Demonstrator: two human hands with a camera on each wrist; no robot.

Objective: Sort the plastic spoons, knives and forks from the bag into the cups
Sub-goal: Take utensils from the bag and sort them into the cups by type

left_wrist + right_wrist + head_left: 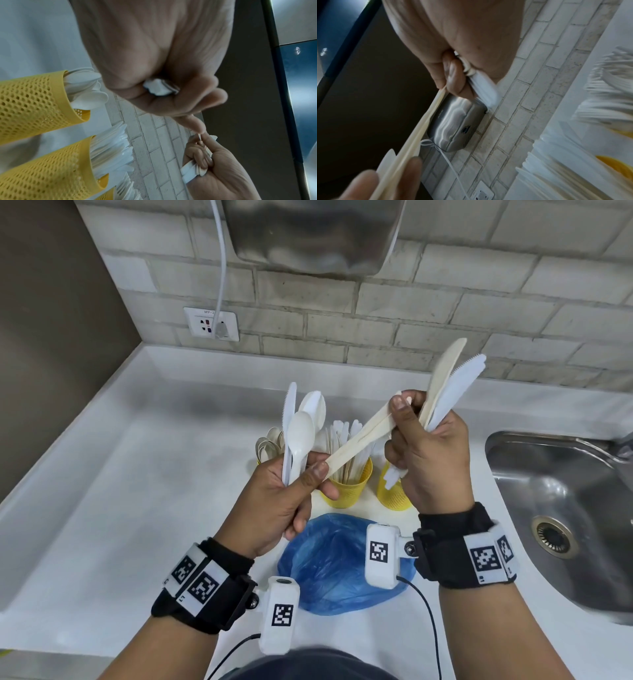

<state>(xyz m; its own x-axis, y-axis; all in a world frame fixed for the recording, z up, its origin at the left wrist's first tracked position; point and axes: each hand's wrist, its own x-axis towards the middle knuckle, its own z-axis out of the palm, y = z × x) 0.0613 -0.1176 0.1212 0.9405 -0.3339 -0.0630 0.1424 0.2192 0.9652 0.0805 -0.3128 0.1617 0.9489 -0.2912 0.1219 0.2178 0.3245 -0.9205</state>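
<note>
Nearest lies the blue bag (337, 563), slack on the white surface (144, 508), just below both hands. Above it the left hand (284, 501) grips a white knife and spoons (301, 436) upright, its thumb and forefinger also pinching the near end of two cream utensils (359, 436). Their long axis runs diagonally, rising right to the right hand (428, 463), which pinches the far end (which end is the handle I cannot tell) while curled around a cream and a white knife (455, 385), blades pointing up and away. Beyond, directly under the hands, stand the yellow cups (347, 491), already full; the right hand is likely nearer the knife cup.
</note>
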